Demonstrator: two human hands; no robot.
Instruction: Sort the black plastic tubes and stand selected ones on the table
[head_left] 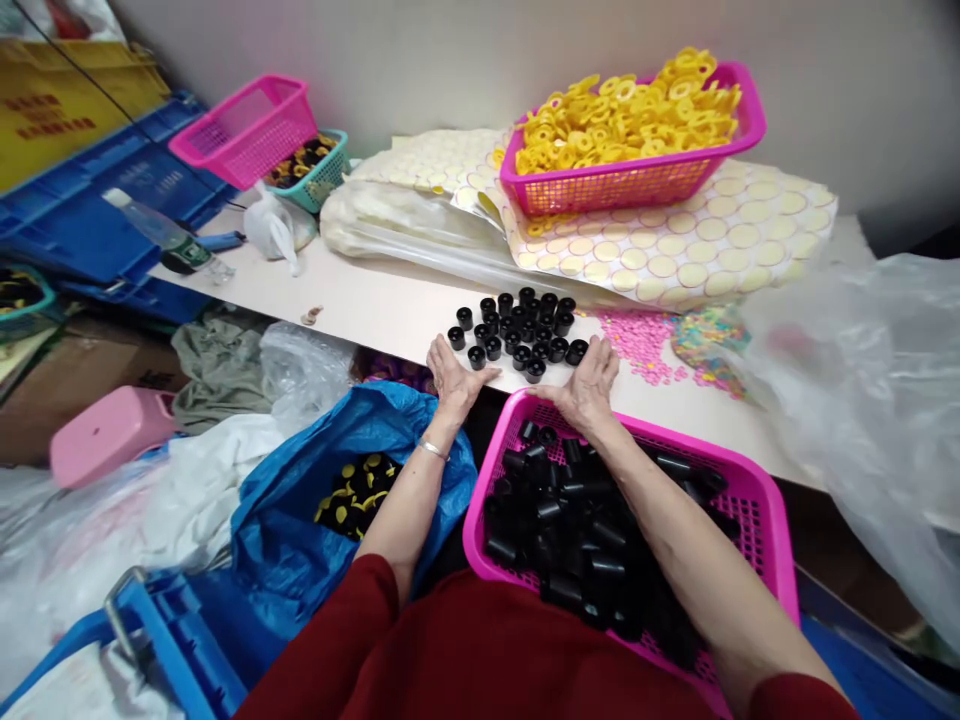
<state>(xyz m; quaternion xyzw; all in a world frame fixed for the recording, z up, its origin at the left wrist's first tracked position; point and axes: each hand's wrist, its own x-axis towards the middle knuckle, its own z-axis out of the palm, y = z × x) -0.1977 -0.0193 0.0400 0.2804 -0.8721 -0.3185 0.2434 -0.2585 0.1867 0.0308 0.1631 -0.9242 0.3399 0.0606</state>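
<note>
A cluster of small black cylindrical caps (529,322) stands on the white table, most with their hollow ends up. At the cluster's left front edge rests my left hand (454,382), its thumb stretched inward and its fingers extended. My right hand (586,388) flanks the right front edge, thumb pointing toward the left one. Both hands are open and hold nothing; whether their fingertips touch the outermost caps I cannot tell. Below my right forearm, a pink basket (780,560) holds many more black caps (577,510), lying in a jumble.
Yellow ring-shaped pieces (630,115) fill another pink basket (600,190) on sticker sheets (675,250). Pink beads (641,340) lie right of the caps. A blue bag (277,510) with black-and-yellow pieces (356,495) sits at lower left. A bottle (169,235) lies on the table's left end.
</note>
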